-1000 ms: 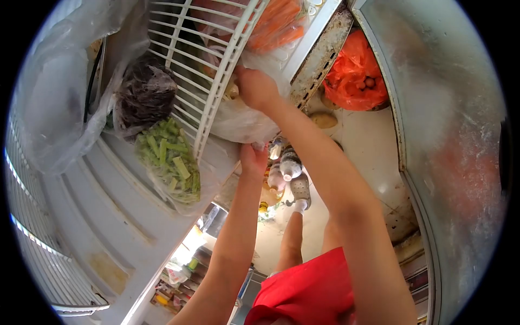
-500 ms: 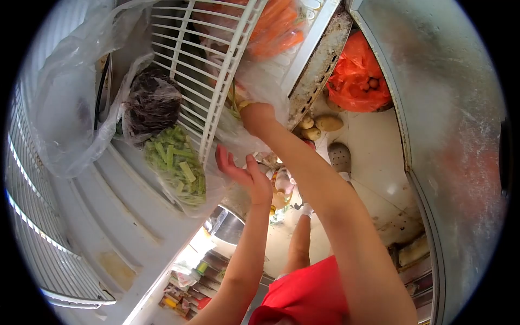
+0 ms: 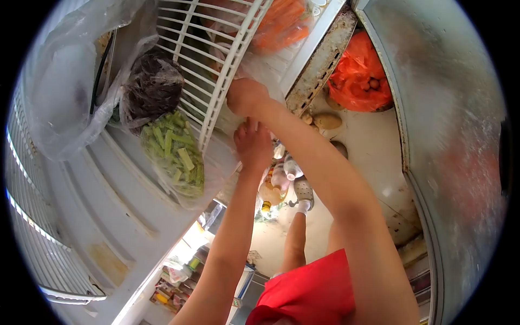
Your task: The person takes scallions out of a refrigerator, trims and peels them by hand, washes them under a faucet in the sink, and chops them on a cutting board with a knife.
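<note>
Below the edge of a white wire shelf [image 3: 233,59], my right hand [image 3: 246,96] is closed on a clear plastic bag [image 3: 223,123]; its fingertips are hidden. Just under it, my left hand [image 3: 253,142] has its fingers curled in beside the same clear plastic. What those fingers hold, if anything, cannot be made out. To the left of my hands, a clear bag of cut green stalks [image 3: 172,157] lies on the white ribbed fridge surface [image 3: 108,200]. A dark, leafy-looking bundle in plastic wrap [image 3: 151,86] lies against it.
Orange carrots in plastic [image 3: 284,24] are beyond the wire shelf. A large clear plastic bag [image 3: 65,103] hangs at far left. On the right stands a fridge door [image 3: 449,135]. A red bag [image 3: 360,76] and potatoes [image 3: 327,120] are on the floor, with bottles [image 3: 291,168] near my feet.
My left hand has moved up and right, and its spread fingers have curled in. My right hand has shifted slightly up and left; the green stems beside it are now hidden.
</note>
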{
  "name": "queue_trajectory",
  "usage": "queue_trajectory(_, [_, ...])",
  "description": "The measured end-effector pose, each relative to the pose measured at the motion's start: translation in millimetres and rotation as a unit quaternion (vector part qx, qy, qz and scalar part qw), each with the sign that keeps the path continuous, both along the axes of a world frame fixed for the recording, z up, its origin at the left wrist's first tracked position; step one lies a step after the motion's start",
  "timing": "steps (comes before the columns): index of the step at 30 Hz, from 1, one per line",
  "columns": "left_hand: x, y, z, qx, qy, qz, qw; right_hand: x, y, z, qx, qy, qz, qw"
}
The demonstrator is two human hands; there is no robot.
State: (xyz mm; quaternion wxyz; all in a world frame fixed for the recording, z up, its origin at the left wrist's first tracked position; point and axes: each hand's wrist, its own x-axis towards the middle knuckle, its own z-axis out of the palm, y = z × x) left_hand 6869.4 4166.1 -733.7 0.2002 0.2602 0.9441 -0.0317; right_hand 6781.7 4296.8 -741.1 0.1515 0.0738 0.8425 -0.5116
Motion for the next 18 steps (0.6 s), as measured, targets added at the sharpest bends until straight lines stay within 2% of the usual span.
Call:
queue_trajectory(1, [-11.3, -15.3, -21.1, 0.036, -0.068, 0.068, 0.995, 9.9, 9.2, 15.3, 0.008, -0.019, 0.003, 1.000])
queue_trajectory(3, [-20.2, -23.1, -25.3, 0.060, -0.068, 0.091, 0.992, 47.6, 36.8, 43.8, 0.026, -0.058, 0.009, 0.998])
queue_trajectory(5, [-21.5, -17.5, -7.9, 0.035, 0.067, 0.002, 0.997, 96.6, 50.8, 49.0, 0.058, -0.030, -0.040, 0.997])
queue_trajectory(7, [-26.6, -18.0, -3.0, 0.034, 0.035, 0.041, 0.998, 137.8, 73.9, 68.6, 0.080, -0.087, -0.013, 0.993])
queue_trajectory(11, [-7.9, -24.1, 3.2, 0.097, 0.045, 0.074, 0.992, 209.3, 85.2, 109.8, 0.057, -0.124, -0.090, 0.987])
queue_trajectory(12, [16.9, 10.7, 45.8, 0.277, -0.097, 0.345, 0.891, 224.6, 83.2, 122.5, 0.055, -0.133, -0.104, 0.984])
queue_trajectory(13, [42.9, 32.8, 73.5, 0.380, -0.223, 0.450, 0.777, 238.4, 78.7, 138.8, 0.046, -0.161, -0.089, 0.982])
queue_trajectory(14, [68.8, 55.2, 101.5, 0.449, -0.309, 0.559, 0.625, 249.4, 71.2, 155.9, 0.036, -0.185, -0.076, 0.979])
queue_trajectory(15, [83.5, 57.8, 111.2, 0.473, -0.387, 0.543, 0.575, 263.2, 62.1, 173.9, 0.026, -0.208, -0.064, 0.976])
queue_trajectory(18, [118.6, 68.6, 154.0, 0.456, -0.444, 0.698, 0.328, 320.2, 30.1, 236.2, 0.043, -0.187, -0.076, 0.978])
